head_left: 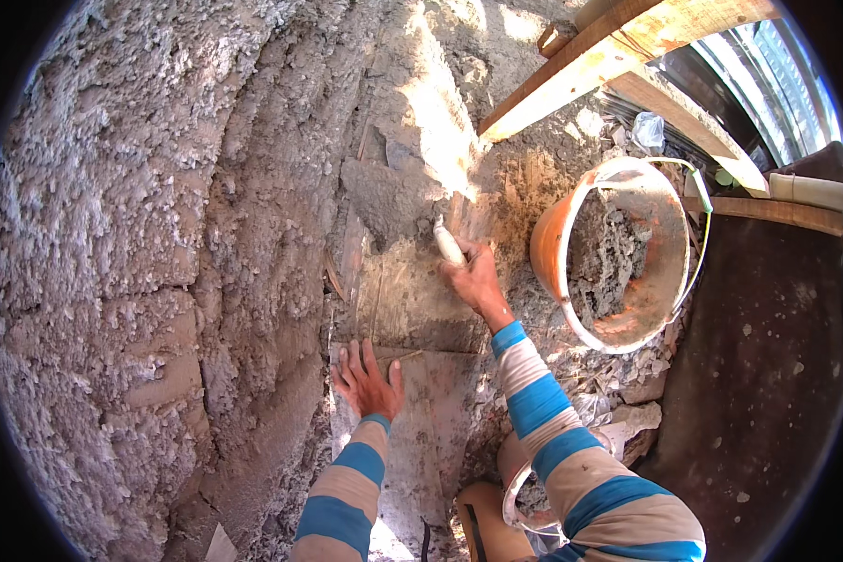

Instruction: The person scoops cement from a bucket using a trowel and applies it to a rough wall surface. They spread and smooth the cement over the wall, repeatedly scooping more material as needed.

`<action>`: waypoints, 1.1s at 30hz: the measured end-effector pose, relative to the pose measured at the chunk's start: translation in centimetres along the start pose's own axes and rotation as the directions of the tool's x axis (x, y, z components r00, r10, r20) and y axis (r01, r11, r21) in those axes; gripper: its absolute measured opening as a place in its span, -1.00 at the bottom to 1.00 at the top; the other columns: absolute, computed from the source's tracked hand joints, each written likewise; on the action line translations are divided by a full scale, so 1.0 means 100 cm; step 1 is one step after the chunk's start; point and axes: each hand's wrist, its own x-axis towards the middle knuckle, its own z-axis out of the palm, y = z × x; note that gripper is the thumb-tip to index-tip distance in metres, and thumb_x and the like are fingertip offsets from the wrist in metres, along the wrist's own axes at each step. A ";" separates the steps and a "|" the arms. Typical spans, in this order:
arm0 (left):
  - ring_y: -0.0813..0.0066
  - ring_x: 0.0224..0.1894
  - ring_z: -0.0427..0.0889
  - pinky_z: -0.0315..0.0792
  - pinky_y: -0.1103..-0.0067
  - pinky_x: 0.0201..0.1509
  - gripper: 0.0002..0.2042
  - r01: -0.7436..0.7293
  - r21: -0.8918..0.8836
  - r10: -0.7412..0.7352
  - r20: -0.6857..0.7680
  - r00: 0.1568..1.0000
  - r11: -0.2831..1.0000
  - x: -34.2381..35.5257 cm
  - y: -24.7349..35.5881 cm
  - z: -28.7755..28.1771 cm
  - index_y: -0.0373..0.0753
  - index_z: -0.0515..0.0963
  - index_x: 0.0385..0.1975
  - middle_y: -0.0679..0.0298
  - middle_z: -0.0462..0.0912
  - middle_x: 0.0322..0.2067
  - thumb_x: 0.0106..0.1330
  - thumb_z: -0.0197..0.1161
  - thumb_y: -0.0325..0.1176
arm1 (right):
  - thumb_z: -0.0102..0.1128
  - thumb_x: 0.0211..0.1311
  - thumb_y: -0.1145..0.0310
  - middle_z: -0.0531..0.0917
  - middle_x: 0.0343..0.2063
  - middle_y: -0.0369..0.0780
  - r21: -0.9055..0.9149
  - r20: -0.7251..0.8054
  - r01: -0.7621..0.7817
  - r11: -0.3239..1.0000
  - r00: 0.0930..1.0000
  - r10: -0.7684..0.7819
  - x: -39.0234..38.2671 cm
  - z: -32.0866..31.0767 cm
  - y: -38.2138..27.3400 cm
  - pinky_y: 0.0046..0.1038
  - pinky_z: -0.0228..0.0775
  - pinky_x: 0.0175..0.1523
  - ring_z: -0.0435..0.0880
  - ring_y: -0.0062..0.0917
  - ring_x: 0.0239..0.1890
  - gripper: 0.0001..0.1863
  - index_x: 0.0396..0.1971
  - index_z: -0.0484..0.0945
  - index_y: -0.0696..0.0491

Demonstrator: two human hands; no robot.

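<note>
My right hand [476,279] is closed round the pale, rounded handle of a trowel [449,243]. Its blade end merges with a patch of wet grey mortar [389,201] and is hard to make out. The mortar lies on a smeared wooden board [412,304] beside a rough wall. Nearer to me, my left hand [367,379] rests palm down with fingers spread on a greyish board [436,403], holding nothing. To the right of my right hand, an orange bucket [548,248] with a pale rim contains grey mortar [609,253].
A rough mortar-splashed wall [112,234] fills the left side. Wooden beams [609,56] slant across the upper right. A dark spotted sheet [749,365] lies at the right. Rubble [637,379] surrounds the bucket's base, and a second bucket [510,506] is partly hidden under my right arm.
</note>
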 end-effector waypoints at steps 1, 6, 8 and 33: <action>-0.01 0.59 -0.08 -0.30 -0.04 0.58 -0.30 0.003 -0.023 -0.002 0.008 1.000 1.000 0.001 -0.001 0.000 -0.19 0.16 0.51 0.01 0.13 0.52 0.52 -0.12 0.15 | 0.43 0.19 0.31 0.75 -0.21 0.07 -0.047 -0.011 0.039 0.998 0.999 -0.040 -0.004 0.002 0.006 -0.18 0.55 0.05 0.75 -0.15 -0.08 -0.45 0.15 0.57 0.22; 0.02 0.60 -0.11 -0.34 -0.01 0.59 -0.30 0.028 -0.044 -0.026 0.045 0.999 0.999 -0.003 -0.007 0.003 -0.19 0.14 0.51 0.03 0.11 0.52 0.51 -0.09 0.14 | 0.35 0.18 0.34 0.72 -0.24 0.17 -0.356 -0.055 0.107 0.928 0.989 -0.135 -0.060 -0.007 -0.045 -0.09 0.57 -0.08 0.72 0.10 -0.17 -0.44 0.21 0.57 0.13; 0.02 0.60 -0.11 -0.33 -0.02 0.60 -0.30 0.033 -0.023 -0.032 0.040 0.999 0.999 -0.004 -0.007 0.004 -0.18 0.13 0.51 0.05 0.11 0.52 0.51 -0.09 0.14 | 0.34 0.21 0.36 0.74 -0.22 0.15 -0.305 -0.030 0.061 0.950 0.997 -0.073 -0.071 -0.012 -0.047 -0.16 0.58 -0.05 0.78 -0.02 -0.17 -0.43 0.23 0.54 0.20; 0.02 0.57 -0.11 -0.35 -0.06 0.58 -0.31 0.025 -0.032 -0.024 0.035 0.999 0.999 0.000 -0.009 0.005 -0.14 0.19 0.50 0.10 0.13 0.49 0.50 0.01 0.15 | 0.41 0.17 0.44 0.73 -0.14 -0.14 0.111 0.238 -0.165 0.980 0.962 0.135 -0.055 -0.036 -0.043 -0.43 0.50 0.07 0.66 -0.50 -0.11 -0.44 0.19 0.57 0.29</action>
